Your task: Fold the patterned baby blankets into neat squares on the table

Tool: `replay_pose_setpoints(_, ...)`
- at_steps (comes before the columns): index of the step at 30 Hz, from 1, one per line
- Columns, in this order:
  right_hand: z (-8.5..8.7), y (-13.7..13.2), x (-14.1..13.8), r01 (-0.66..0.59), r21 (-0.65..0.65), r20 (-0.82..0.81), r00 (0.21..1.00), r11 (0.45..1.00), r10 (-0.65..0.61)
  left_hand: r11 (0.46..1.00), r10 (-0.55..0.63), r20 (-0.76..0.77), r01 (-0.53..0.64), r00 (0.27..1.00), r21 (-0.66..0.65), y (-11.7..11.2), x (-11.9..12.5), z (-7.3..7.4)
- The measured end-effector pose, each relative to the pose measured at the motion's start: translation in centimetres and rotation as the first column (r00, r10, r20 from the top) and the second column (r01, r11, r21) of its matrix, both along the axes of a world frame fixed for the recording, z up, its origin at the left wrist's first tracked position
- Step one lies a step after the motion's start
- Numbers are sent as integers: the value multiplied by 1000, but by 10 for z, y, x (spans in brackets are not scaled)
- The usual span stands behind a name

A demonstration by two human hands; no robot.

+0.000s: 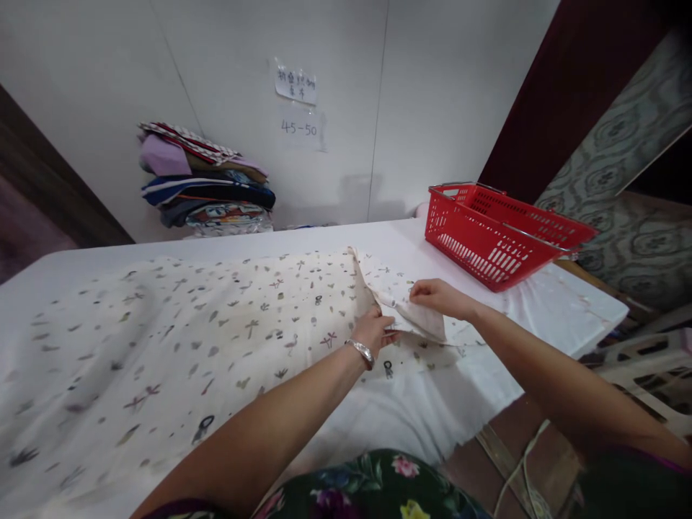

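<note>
A thin cream cloth [227, 310] printed with small palm trees, birds and leaves lies spread over much of the table. Its right end is partly lifted and turned over on itself. My left hand [373, 329], with a silver bracelet at the wrist, is closed on the near part of the raised fold. Fingers of my right hand [432, 295] pinch the cloth a little farther right and back. Between the two hands the fabric stands up in a loose crease, and its paler underside shows.
A red plastic basket [486, 238] with metal handles stands at the table's back right. Folded fabrics [208, 184] are piled behind the table at left. Paper notes [296, 85] hang on the wall. White plastic stools [643, 375] stand at right; a cable [524, 461] lies below.
</note>
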State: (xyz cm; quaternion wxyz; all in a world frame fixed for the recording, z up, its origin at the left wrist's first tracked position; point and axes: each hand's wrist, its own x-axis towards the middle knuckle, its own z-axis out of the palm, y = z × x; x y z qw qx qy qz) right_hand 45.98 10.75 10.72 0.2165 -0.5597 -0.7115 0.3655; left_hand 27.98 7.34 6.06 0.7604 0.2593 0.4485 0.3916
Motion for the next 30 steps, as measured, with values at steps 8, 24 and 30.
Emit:
replay_pose_setpoints(8,4,7,-33,234,248,-203,961,940,-186,994,-71,-57,76,996,80,-12,4,-3)
replay_pose_setpoints(24,-37,-63,-29,107,283,-301,954,953,-18,997,-81,44,79,996,24,-14,-6,9)
replay_pose_setpoints(30,-43,-57,-34,271,271,-299,936,924,-187,991,-104,-41,107,994,85,-17,-6,3)
